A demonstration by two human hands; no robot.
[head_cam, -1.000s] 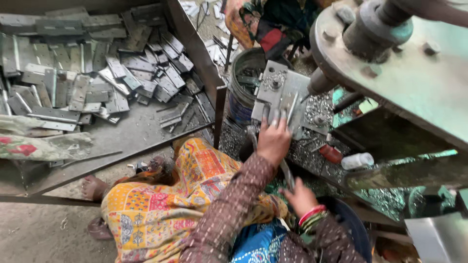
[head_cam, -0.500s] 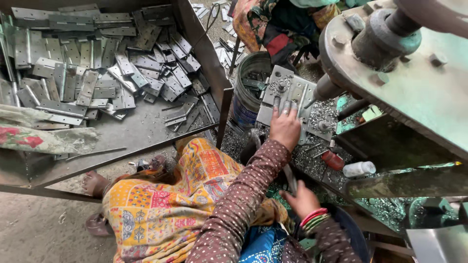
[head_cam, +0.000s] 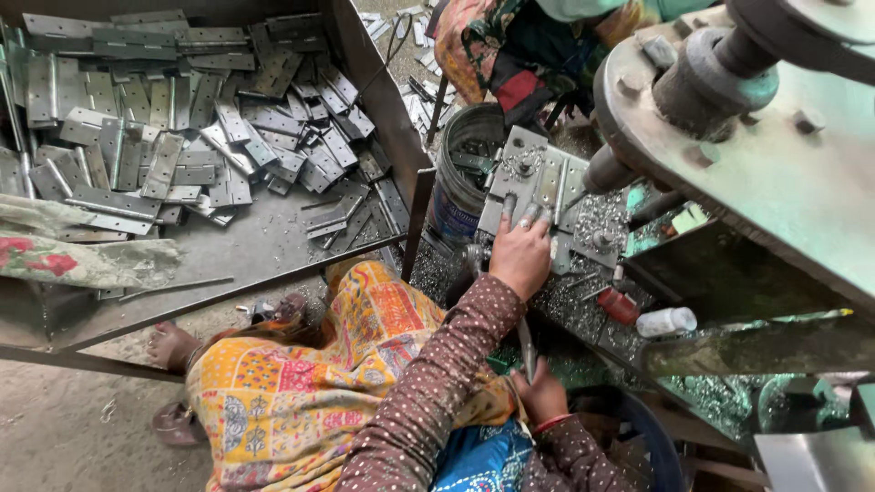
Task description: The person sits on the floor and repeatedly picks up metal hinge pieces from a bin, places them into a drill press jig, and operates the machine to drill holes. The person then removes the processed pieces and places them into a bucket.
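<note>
So the left hand (head_cam: 521,257) has slid forward, fingers now pressing a hinge plate (head_cam: 553,182) on the jig's edge; right hand (head_cam: 540,394) still clenches a rod (head_cam: 526,343).

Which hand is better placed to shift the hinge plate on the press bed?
Left. The left hand already rests its fingers on the hinge plate lying on the press bed. The right hand sits low near the lap, gripping a thin metal rod.

Soft even daylight, weak shadows, mild glare on metal, slight overall blur.
</note>
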